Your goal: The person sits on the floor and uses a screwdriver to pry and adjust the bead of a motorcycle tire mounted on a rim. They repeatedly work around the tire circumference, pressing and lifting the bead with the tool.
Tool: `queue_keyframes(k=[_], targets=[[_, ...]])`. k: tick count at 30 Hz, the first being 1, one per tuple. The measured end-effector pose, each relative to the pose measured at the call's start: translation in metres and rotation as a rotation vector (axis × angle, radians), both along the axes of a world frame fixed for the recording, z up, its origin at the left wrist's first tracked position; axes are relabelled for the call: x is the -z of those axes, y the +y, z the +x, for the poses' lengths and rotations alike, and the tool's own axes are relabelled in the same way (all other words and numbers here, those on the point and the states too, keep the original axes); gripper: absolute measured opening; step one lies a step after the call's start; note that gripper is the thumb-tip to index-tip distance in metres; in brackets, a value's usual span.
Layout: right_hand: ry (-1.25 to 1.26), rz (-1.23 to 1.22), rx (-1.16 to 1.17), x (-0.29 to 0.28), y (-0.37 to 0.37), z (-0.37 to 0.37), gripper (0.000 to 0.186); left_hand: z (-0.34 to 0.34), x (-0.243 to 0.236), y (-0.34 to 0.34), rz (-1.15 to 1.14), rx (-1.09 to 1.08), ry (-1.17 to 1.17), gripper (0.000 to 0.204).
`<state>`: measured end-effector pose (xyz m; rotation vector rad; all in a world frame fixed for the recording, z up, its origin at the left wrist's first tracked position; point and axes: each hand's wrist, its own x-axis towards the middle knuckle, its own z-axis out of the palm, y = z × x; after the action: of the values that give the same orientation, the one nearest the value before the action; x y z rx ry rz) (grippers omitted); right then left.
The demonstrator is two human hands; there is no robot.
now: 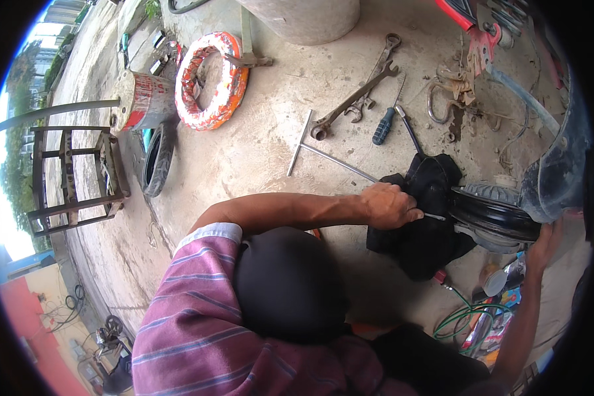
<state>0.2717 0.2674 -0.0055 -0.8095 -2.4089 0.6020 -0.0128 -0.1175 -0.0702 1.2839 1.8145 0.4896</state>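
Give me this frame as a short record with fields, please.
Left hand: closed, apparently around the shaft of a T-shaped tool
Right hand: at the edge of a black wheel; grip unclear
Near left hand: black cloth
Floor tools: wrenches, blue-handled screwdriver
Further left: orange-and-white ring, red-marked bucket
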Motion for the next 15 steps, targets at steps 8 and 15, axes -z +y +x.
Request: queue_keyframes(k=[8,15], targets=[[-0.268,0.427,-0.063,0.006,0.048,0.042,0.053,0.006,0.018,-0.03,0.016,-0.115,-0.038,0.034],[-0.392,0.435,-0.125,-0.022,-0.024,0.021,0.074,0.011,0.039,-0.031,0.034,-0.166,-0.105,0.027]])
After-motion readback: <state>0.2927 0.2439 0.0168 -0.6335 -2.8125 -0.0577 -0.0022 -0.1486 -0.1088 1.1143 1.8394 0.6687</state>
